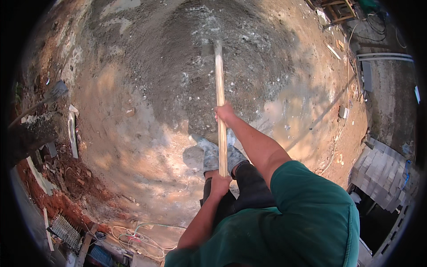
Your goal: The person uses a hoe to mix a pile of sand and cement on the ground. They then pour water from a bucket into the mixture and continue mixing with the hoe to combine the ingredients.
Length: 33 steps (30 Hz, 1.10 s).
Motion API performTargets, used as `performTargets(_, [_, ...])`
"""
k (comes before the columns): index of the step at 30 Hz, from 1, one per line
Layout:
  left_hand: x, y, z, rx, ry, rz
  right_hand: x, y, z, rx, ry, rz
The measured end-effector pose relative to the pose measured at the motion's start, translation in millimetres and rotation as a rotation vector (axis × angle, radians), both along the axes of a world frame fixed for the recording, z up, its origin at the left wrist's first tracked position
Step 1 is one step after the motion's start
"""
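My right hand (226, 113) is wrapped round the middle of the long, pale wooden handle of a hoe (220, 75). Close to the handle's near end, my left hand (219, 184) is closed on it too. The handle runs straight away from me, between my legs and out over a wide spread of wet grey concrete mix (173, 58). At its far end the metal head meets the mix, and the blade is partly hidden there. Pebbles show in the mix. My grey-smeared boots (211, 153) stand at the near edge of it.
A shovel (55, 91) leans at the left, near a pale strip (72, 133) and reddish rubble (75, 173). Stacked grey blocks (378, 173) stand at the right. Cords and a hose (138, 236) lie at lower left. A wooden frame (340, 10) is at upper right.
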<state>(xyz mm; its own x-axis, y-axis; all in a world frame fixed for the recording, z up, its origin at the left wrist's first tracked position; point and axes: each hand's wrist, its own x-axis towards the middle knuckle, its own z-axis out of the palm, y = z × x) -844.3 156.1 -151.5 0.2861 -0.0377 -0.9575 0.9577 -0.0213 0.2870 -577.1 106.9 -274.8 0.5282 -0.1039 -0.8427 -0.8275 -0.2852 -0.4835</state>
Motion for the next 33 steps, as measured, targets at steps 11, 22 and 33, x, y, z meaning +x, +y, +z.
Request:
performTargets(11, [31.5,7.1,43.4,0.343,-0.447,-0.272,33.9,-43.1,193.8,0.452,-0.3,-0.336])
performTargets(22, [244.6,135.1,37.7,0.422,-0.711,-0.264,226.1,69.5,256.7,0.335,-0.766,-0.252])
performTargets(33, [35.2,333.1,-1.7,0.211,-0.14,-0.24,31.2,279.9,7.3,0.217,0.067,-0.333])
